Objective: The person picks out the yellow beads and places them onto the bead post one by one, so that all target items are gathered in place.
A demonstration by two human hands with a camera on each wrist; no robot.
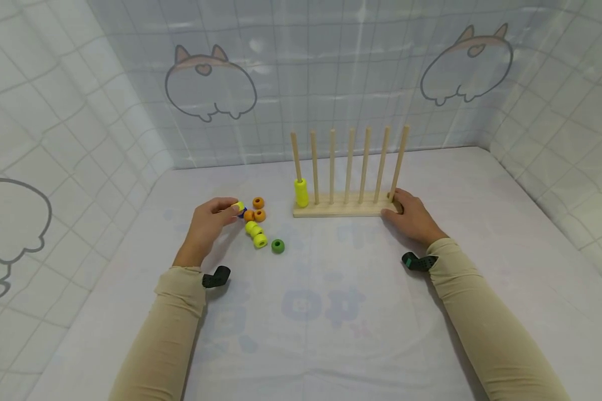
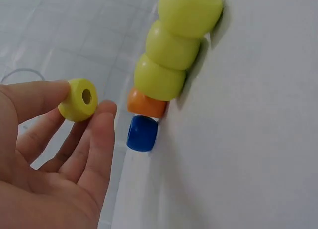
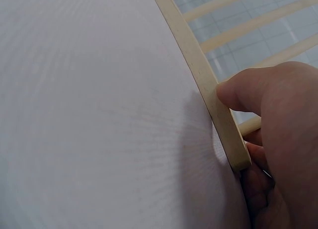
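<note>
My left hand pinches a yellow bead between thumb and fingertips, just left of a cluster of loose beads. In that cluster lie yellow beads, orange beads, a blue bead and a green bead. A wooden rack with several upright pegs stands at mid-table; yellow beads sit stacked on its leftmost peg. My right hand grips the right end of the rack's base, thumb on its front edge.
The table is covered with a white cloth. White tiled curtain walls with cartoon prints close in the back and both sides. Black wrist straps show on both sleeves.
</note>
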